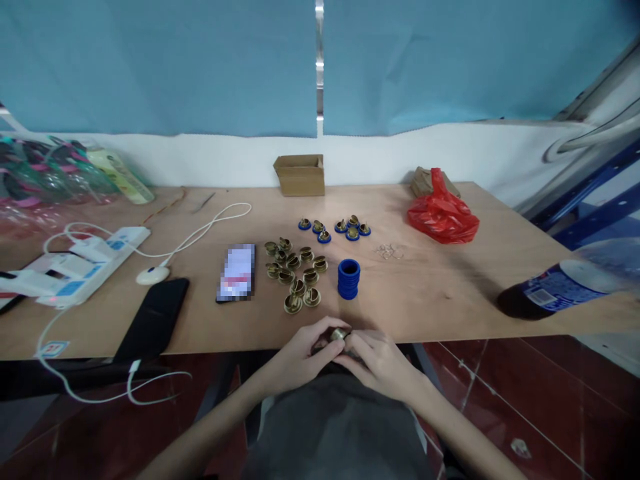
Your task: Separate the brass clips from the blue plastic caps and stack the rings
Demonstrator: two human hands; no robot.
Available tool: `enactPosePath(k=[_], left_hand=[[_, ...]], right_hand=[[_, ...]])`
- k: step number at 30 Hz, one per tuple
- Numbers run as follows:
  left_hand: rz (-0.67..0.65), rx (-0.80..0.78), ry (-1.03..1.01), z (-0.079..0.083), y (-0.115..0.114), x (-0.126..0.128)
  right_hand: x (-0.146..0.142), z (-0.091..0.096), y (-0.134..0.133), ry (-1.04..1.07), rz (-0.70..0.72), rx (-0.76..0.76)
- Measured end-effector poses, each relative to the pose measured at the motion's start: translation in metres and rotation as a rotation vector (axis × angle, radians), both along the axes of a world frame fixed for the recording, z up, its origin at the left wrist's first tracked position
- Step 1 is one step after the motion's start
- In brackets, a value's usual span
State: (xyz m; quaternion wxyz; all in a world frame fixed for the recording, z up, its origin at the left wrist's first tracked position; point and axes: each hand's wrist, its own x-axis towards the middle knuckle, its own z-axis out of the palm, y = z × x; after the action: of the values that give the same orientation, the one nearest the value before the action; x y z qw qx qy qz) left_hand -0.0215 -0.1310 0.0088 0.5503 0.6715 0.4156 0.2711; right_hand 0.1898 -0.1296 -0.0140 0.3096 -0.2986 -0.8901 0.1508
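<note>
My left hand [313, 350] and my right hand [377, 360] meet at the table's front edge, fingers closed round a small brass-coloured round fitting [339, 334]. Fingers hide most of it. Just beyond stands a stack of blue rings [349, 280]. Left of the stack lies a loose group of similar brass fittings [298, 288], with flat upright pieces on their tops. Farther back, several brass fittings with blue rings round their bases [353, 233] sit in two clusters. To their right is a small pile of thin metal rings [389, 251].
A lit phone [236, 273] and a dark phone [157, 317] lie left, near a white power strip [95, 267] with cables. A cardboard box [301, 176] stands at the back. Rightward are a red plastic bag [443, 213] and a lying cola bottle [555, 290]. Clear bottles [60, 173] crowd the far left.
</note>
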Motion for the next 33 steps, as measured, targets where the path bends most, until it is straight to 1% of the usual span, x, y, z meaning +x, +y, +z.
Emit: enactPosePath(k=[4,6,8,13,15,21,25,29,33], left_hand=[[-0.006,0.011,-0.009,0.002,0.0,0.001],[0.004,0.016,-0.025,0.0,0.001,0.001],[0.013,0.021,-0.053,-0.004,0.001,0.0],[-0.008,-0.019,-0.133,-0.01,0.002,-0.004],[-0.031,-0.026,-0.15,-0.009,0.002,-0.004],[-0.079,0.05,-0.089,-0.003,-0.001,-0.004],[-0.071,0.085,-0.059,-0.001,-0.002,-0.004],[-0.071,0.111,-0.077,0.0,-0.003,-0.002],[-0.018,0.161,-0.024,-0.001,-0.002,-0.002]], right_hand=[[0.003,0.001,0.001,0.059,0.029,-0.135],[0.004,0.002,0.002,0.085,0.041,-0.204],[0.006,0.002,0.003,0.094,0.044,-0.234],[0.006,0.001,0.003,0.094,0.037,-0.234],[0.006,-0.002,0.003,0.102,0.046,-0.223],[0.002,-0.009,0.003,0.099,0.029,-0.129],[0.0,-0.009,0.003,0.135,0.029,-0.138],[-0.003,-0.007,0.003,0.186,0.045,-0.146],[0.0,-0.001,0.0,0.284,0.031,-0.164]])
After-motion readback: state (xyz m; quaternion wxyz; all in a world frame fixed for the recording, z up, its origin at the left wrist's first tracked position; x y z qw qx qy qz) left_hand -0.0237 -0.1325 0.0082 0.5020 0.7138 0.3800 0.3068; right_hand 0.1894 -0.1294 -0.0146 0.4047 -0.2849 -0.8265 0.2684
